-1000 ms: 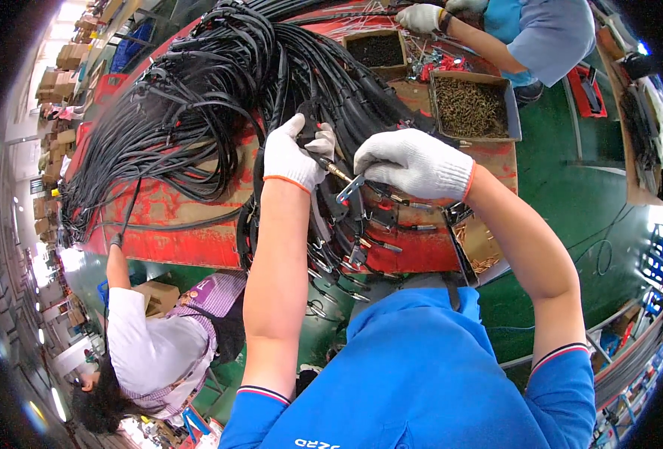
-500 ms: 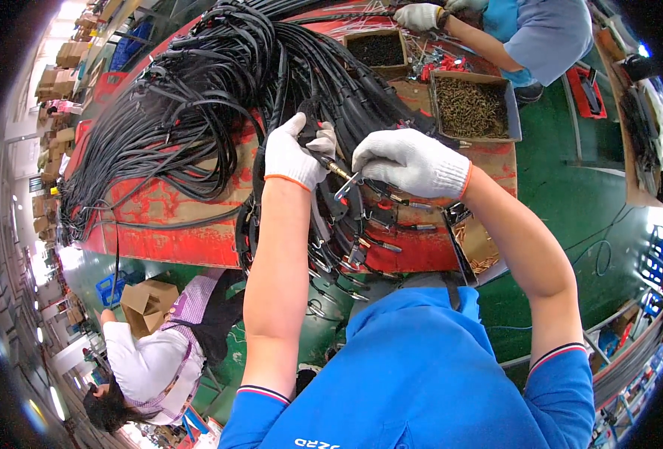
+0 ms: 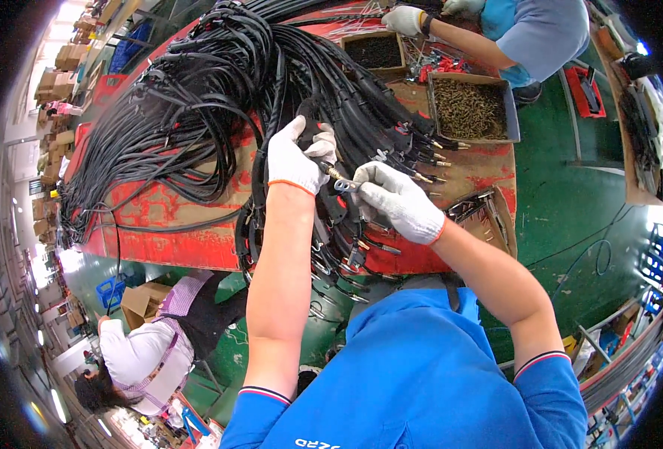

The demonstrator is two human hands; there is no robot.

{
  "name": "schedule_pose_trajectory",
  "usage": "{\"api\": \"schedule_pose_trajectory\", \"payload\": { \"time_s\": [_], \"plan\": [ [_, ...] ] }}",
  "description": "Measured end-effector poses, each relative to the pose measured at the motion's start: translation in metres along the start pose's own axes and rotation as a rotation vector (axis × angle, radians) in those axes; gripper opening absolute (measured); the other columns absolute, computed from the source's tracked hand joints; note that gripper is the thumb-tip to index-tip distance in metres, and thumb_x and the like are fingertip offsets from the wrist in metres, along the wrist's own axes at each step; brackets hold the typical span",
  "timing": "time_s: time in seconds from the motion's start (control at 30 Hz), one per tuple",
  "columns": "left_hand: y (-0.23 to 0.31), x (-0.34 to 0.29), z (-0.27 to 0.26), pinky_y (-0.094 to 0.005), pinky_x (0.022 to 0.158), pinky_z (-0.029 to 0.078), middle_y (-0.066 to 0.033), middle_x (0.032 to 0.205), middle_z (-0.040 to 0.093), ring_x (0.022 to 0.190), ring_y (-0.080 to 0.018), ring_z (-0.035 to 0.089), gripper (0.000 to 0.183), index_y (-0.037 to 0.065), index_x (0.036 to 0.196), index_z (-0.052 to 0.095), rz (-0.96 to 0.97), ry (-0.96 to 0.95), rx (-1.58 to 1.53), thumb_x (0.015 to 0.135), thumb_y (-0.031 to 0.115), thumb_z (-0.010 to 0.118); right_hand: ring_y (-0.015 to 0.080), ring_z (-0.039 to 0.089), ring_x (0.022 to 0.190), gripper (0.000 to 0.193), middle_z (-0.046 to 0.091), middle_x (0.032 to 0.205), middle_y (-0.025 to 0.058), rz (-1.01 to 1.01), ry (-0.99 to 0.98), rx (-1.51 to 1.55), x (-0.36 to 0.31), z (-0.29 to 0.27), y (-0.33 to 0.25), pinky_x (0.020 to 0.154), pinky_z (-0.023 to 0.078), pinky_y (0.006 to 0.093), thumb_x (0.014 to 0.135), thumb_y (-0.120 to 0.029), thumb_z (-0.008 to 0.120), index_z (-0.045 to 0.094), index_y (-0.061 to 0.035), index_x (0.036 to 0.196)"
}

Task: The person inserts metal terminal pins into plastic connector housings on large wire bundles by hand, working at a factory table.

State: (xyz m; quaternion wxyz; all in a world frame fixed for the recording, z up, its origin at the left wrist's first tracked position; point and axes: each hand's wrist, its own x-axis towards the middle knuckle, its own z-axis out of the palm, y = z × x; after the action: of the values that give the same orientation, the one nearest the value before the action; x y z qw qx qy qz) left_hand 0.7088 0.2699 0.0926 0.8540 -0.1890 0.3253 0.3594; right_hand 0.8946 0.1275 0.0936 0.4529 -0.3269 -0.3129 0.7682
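Observation:
My left hand (image 3: 300, 159), in a white knit glove with an orange cuff, is closed round the end of a black cable. A brass fitting (image 3: 333, 171) sticks out of that grip to the right. My right hand (image 3: 404, 202), gloved the same way, pinches a small metal wrench (image 3: 345, 185). The wrench's head is at the brass fitting; whether it encloses it I cannot tell. Beneath both hands lie many black cables (image 3: 357, 97), bunched together, with brass-coloured tips (image 3: 440, 159) at their ends.
The red, worn table (image 3: 189, 243) carries a box of brass parts (image 3: 472, 108), a box of small black parts (image 3: 375, 51) and an open box (image 3: 488, 217) at the right edge. A co-worker's gloved hand (image 3: 404, 20) is at the far side. Another person (image 3: 148, 359) sits at lower left.
My right hand has shifted down and turned, bringing the wrench head against the brass fitting. The left hand stays nearly in place. The open box at the right edge shows more and sits farther back.

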Motion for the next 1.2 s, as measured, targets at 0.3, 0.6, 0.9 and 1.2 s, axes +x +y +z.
{"api": "schedule_pose_trajectory", "payload": {
  "time_s": [0.3, 0.6, 0.9, 1.2],
  "plan": [
    [-0.019, -0.002, 0.006, -0.0232, 0.041, 0.032, -0.0119, 0.081, 0.051, 0.050, -0.0124, 0.038, 0.033, -0.002, 0.096, 0.046, 0.095, 0.005, 0.010, 0.100, 0.029, 0.054, 0.0179, 0.057, 0.076, 0.018, 0.058, 0.094, 0.0041, -0.058, 0.106, 0.883, -0.011, 0.046, 0.045, 0.072, 0.050, 0.0323, 0.102, -0.019, 0.061, 0.052, -0.0093, 0.114],
    [-0.009, -0.006, -0.016, -0.0226, 0.044, 0.034, -0.0104, 0.081, 0.052, 0.050, -0.0127, 0.040, 0.043, -0.004, 0.104, 0.049, 0.028, 0.003, 0.123, 0.099, 0.039, 0.054, 0.0175, 0.059, 0.087, 0.017, 0.061, 0.098, 0.0042, -0.141, 0.149, 0.621, -0.032, 0.011, 0.067, 0.078, 0.050, 0.0337, 0.101, -0.018, 0.064, 0.054, -0.0096, 0.111],
    [-0.025, -0.007, -0.027, -0.0284, 0.053, 0.048, -0.0146, 0.096, 0.063, 0.076, -0.0243, 0.061, 0.055, -0.001, 0.114, 0.057, 0.161, 0.040, 0.248, 0.103, 0.052, 0.046, 0.0307, 0.071, 0.089, 0.017, 0.072, 0.095, 0.0163, 0.017, 0.979, -0.858, -0.186, -0.100, 0.085, 0.082, 0.054, 0.0374, 0.095, -0.018, 0.064, 0.069, -0.0059, 0.107],
    [-0.036, 0.012, -0.043, -0.0328, 0.060, 0.053, -0.0206, 0.101, 0.063, 0.083, -0.0304, 0.062, 0.049, 0.000, 0.103, 0.059, 0.213, 0.082, 0.289, 0.103, 0.047, 0.043, 0.0344, 0.070, 0.092, 0.018, 0.073, 0.097, 0.0138, 0.168, 0.937, -1.454, -0.224, -0.144, 0.124, 0.081, 0.054, 0.0466, 0.094, -0.024, 0.060, 0.071, -0.0112, 0.100]
  ]
}}
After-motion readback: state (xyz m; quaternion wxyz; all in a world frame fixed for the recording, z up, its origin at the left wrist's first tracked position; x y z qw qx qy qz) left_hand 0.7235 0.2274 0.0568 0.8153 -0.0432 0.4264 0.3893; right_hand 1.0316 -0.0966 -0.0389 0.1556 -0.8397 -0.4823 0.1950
